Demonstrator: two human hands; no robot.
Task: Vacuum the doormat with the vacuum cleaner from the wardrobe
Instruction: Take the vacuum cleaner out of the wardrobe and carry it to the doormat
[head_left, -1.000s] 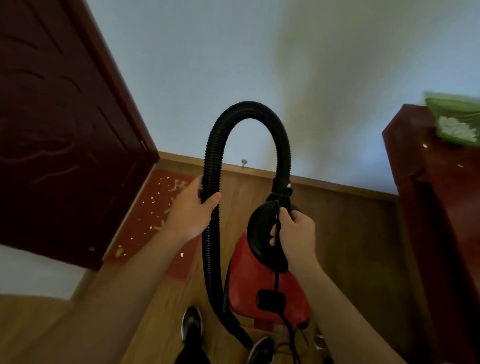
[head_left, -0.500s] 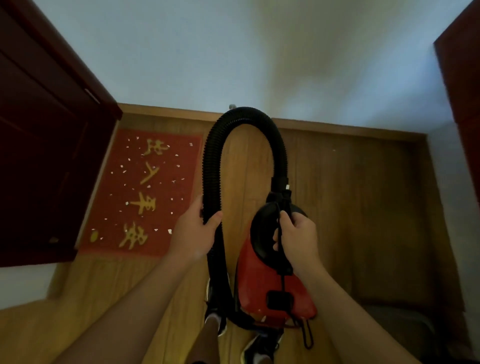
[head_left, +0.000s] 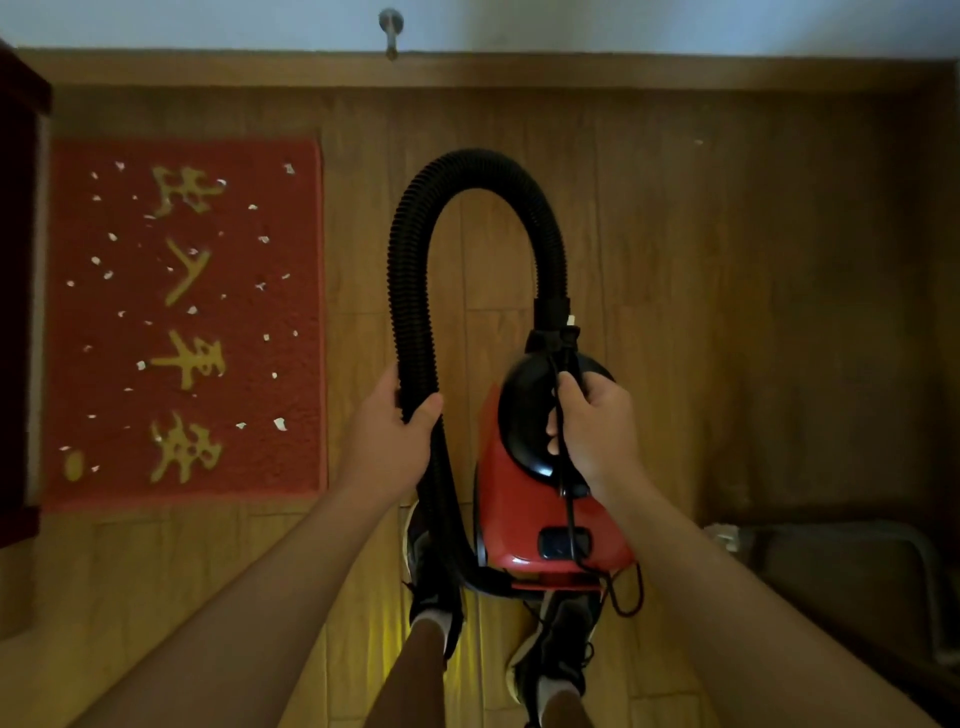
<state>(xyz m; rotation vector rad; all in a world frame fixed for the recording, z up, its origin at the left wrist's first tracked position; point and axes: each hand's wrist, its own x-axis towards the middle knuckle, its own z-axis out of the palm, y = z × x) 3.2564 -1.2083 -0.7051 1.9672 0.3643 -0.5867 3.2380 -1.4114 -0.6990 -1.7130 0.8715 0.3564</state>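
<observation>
Doormat (head_left: 291, 415) reads 出入平安; left hand (head_left: 387, 441) grips hose (head_left: 415, 291), right hand (head_left: 597, 431) grips vacuum cleaner (head_left: 514, 514).

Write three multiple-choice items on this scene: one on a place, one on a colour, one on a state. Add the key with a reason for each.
1. Where is the doormat relative to the vacuum cleaner?
A. To the person's left of it
B. Under it
C. To the person's right of it

2. What colour is the vacuum cleaner's body?
A. Blue
B. Green
C. Red

3. What is the left hand doing?
A. Hanging free
B. Gripping the hose
C. Pressing the doormat

Key: 1 A, the mat shows left of the held cleaner; 2 C, the body below the black top is red; 3 B, its fingers and thumb curl round the hose.
</observation>
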